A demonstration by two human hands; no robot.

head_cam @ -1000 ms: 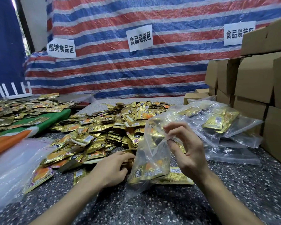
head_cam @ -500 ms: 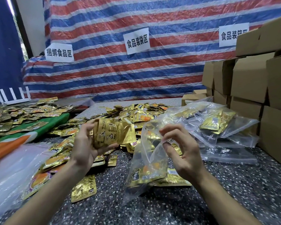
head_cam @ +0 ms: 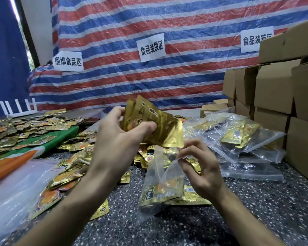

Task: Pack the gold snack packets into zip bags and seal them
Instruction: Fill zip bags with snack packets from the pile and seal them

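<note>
The left hand [head_cam: 119,141] grips a fan of gold snack packets [head_cam: 158,126] just above the mouth of the zip bag [head_cam: 160,176]. The right hand [head_cam: 203,173] pinches the bag's right rim and holds it up from the counter [head_cam: 256,201]. The packets slant down to the right, and their lower corner is almost at the opening.

Behind the grip I see a striped tarp [head_cam: 185,82] with three paper signs [head_cam: 151,47]; right of it, stacked cardboard boxes [head_cam: 274,89]; far left, a white rack [head_cam: 22,113] and green-orange cloth [head_cam: 68,133]; below, speckled tabletop [head_cam: 185,228].
</note>
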